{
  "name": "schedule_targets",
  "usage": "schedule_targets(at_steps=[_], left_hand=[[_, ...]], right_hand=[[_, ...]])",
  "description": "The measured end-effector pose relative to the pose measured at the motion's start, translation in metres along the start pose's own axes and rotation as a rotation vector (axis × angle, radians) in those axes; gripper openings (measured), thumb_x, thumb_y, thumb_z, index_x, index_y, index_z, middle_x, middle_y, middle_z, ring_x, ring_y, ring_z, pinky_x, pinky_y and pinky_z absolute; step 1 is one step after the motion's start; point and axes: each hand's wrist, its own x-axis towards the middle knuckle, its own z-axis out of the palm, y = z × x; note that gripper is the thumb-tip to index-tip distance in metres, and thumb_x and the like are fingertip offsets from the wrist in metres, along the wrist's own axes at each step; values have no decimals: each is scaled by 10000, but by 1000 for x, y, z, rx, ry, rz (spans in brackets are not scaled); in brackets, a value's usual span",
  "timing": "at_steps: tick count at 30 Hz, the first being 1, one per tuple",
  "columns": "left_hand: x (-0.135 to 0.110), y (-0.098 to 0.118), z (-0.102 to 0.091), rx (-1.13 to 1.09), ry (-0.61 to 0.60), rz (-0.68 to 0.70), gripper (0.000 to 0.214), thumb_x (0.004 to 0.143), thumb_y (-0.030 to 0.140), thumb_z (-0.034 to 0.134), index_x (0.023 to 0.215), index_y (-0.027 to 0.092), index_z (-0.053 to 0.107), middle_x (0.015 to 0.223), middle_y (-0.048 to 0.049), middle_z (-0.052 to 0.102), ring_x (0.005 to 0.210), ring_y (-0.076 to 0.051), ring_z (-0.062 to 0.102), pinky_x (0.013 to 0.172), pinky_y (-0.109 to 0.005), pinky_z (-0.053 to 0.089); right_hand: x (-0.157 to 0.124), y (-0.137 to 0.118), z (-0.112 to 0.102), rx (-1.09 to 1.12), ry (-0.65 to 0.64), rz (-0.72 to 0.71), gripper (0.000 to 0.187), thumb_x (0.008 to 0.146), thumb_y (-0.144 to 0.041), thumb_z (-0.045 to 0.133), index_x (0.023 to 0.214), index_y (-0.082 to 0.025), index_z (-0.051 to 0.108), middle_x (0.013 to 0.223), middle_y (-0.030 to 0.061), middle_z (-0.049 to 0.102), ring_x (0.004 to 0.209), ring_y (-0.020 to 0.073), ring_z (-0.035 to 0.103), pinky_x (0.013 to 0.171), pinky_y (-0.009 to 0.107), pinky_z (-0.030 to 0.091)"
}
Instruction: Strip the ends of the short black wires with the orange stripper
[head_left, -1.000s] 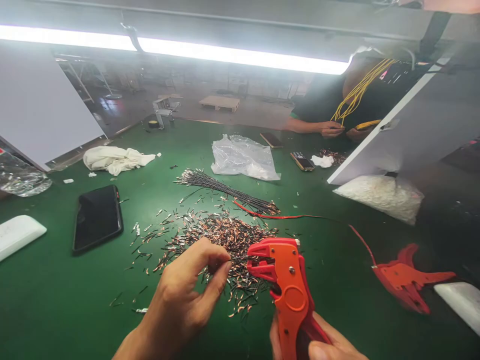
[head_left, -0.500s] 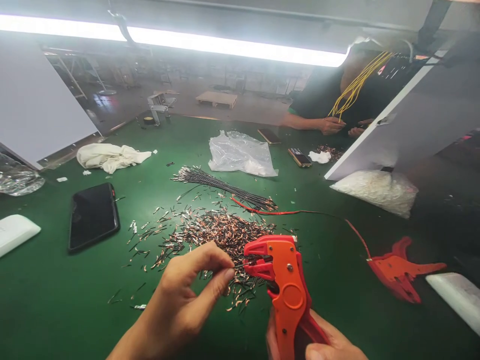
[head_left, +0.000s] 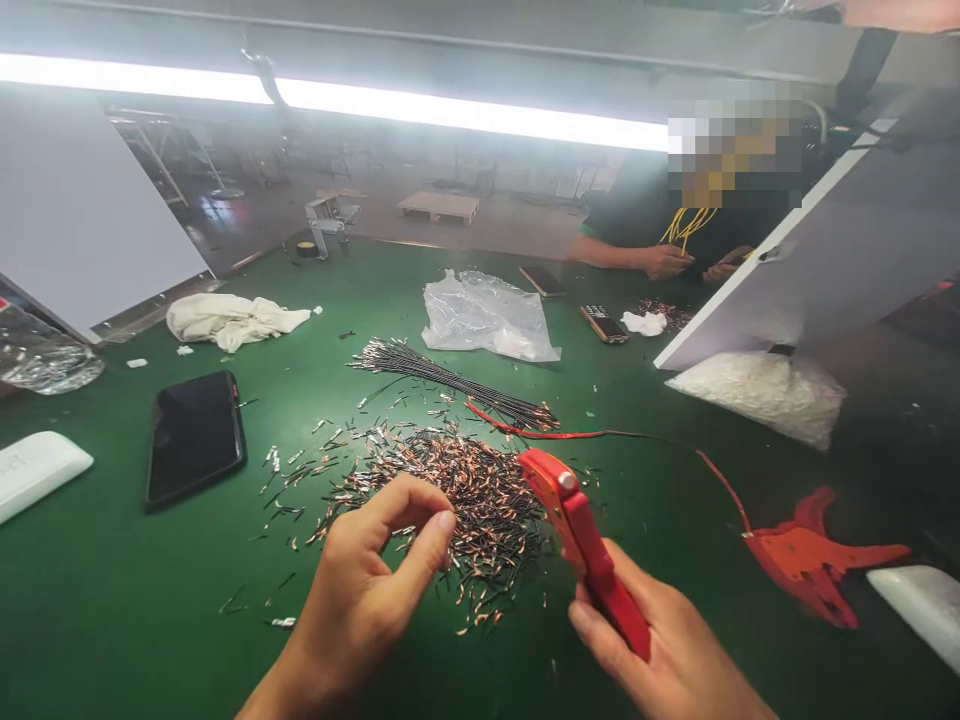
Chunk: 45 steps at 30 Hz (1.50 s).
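Observation:
My left hand (head_left: 375, 570) is closed in a pinch, thumb against forefinger, over the near left side of a pile of short wire offcuts (head_left: 480, 490) with dark insulation and copper ends. Whatever lies between those fingertips is hidden. In my right hand (head_left: 652, 630) is a red and orange wire stripper (head_left: 592, 550), turned edge-on with its head up, at the right side of the pile and apart from the left hand. A bundle of black wires (head_left: 457, 382) lies behind the pile, with bare copper at its right end.
A second wire stripper (head_left: 817, 560) with a red strap (head_left: 555, 434) lies right. On the left are a phone (head_left: 196, 440), a white cloth (head_left: 232, 320) and a white case (head_left: 41, 470). A plastic bag (head_left: 487, 318) lies further back. Behind a partition, a person's hands (head_left: 667, 262) hold yellow wires.
The stripper has moved away from my left fingers and turned edge-on. A thin dark wire showed between fingers and jaws before; it no longer shows. The left hand stays pinched.

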Motion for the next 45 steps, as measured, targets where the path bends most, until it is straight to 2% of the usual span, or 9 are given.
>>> schedule_targets(at_steps=[5, 10, 14, 18, 25, 33, 36, 40, 45], left_hand=[[2, 1, 5, -11, -73, -124, 200, 863, 298, 541, 709, 193, 611, 564, 18, 614, 525, -133, 595, 515, -241, 475], [3, -1, 11, -119, -179, -256, 229, 892, 344, 509, 732, 193, 571, 548, 22, 604, 532, -129, 570, 547, -250, 458], [1, -4, 15, -43, -270, -232, 233, 947, 326, 449, 788, 196, 559, 570, 14, 615, 552, -142, 579, 527, -250, 429], [-6, -7, 22, 170, -228, 89, 186, 967, 184, 455, 836, 188, 587, 667, 9, 602, 593, -124, 552, 540, -233, 420], [-18, -17, 37, 233, -163, 533, 219, 931, -13, 464, 914, 185, 554, 697, 0, 552, 636, -137, 448, 553, -243, 382], [-20, -15, 36, 386, -153, 687, 241, 893, -61, 471, 922, 174, 514, 655, 2, 506, 630, -161, 359, 560, -281, 328], [-20, -14, 33, 407, -166, 705, 230, 882, -60, 473, 916, 163, 515, 658, -5, 507, 631, -161, 359, 556, -285, 322], [-20, -12, 33, 440, -182, 736, 217, 886, -53, 468, 928, 151, 527, 673, -17, 543, 633, -161, 370, 559, -292, 333], [-20, -13, 38, 389, -174, 651, 197, 926, -9, 490, 910, 177, 552, 660, 0, 571, 607, -154, 422, 543, -276, 356]], right_hand=[[6, 19, -9, -561, 339, -126, 304, 942, -493, 528, 1043, -223, 622, 906, 87, 662, 826, 314, 596, 736, 454, 455], [8, 33, 1, -929, 366, -231, 425, 947, -558, 512, 1008, -154, 627, 880, 125, 641, 791, 335, 591, 700, 479, 448], [10, 28, 10, -953, 408, -243, 648, 926, -665, 491, 1245, -107, 573, 1044, 181, 650, 893, 368, 604, 728, 492, 454], [11, 5, 14, -659, 505, -362, 512, 986, -483, 521, 1373, -150, 487, 1220, 174, 632, 1088, 349, 581, 892, 506, 427], [13, -26, 17, -204, 469, -562, 211, 925, -98, 591, 1089, -224, 631, 918, 14, 738, 819, 191, 658, 808, 378, 416], [8, -33, 22, -34, 392, -482, 162, 867, -134, 581, 996, -210, 643, 866, 28, 736, 803, 207, 663, 813, 382, 458], [8, -34, 21, 166, 377, -335, 105, 924, -226, 593, 900, -221, 695, 808, 20, 728, 787, 200, 652, 774, 341, 480], [10, -35, 19, 587, 189, -91, 176, 924, -338, 652, 822, -219, 733, 756, 12, 726, 751, 183, 652, 753, 302, 502], [10, -35, 18, 867, 45, -28, 130, 890, -332, 712, 838, -219, 751, 775, -2, 717, 781, 157, 632, 799, 280, 494]])
